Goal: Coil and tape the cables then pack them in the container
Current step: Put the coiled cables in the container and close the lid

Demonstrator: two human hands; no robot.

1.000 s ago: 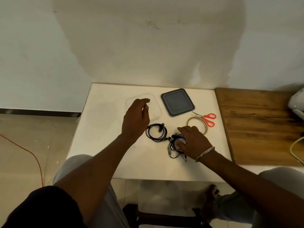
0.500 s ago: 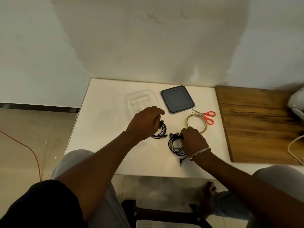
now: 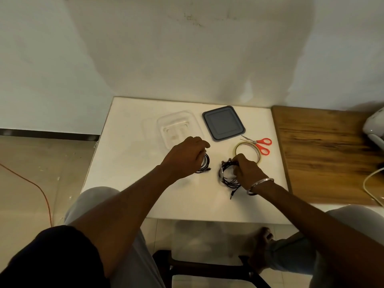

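Observation:
Two black coiled cables lie on the white table (image 3: 124, 163). My left hand (image 3: 187, 154) is closed over the left cable coil (image 3: 205, 166), covering most of it. My right hand (image 3: 245, 169) grips the right cable coil (image 3: 225, 177), whose plug end trails toward me. A clear plastic container (image 3: 178, 127) stands open just beyond my left hand. Its grey lid (image 3: 223, 122) lies flat to its right. A roll of clear tape (image 3: 247, 150) sits just beyond my right hand.
Red-handled scissors (image 3: 260, 144) lie beside the tape roll. A wooden board (image 3: 324, 154) adjoins the table on the right, with a white appliance (image 3: 374, 125) and a white cord (image 3: 369, 183) at its far edge. An orange cord (image 3: 31, 183) runs over the floor at left.
My left hand came back from the container and closed on the left cable coil. My right hand shifted a little forward on the right coil.

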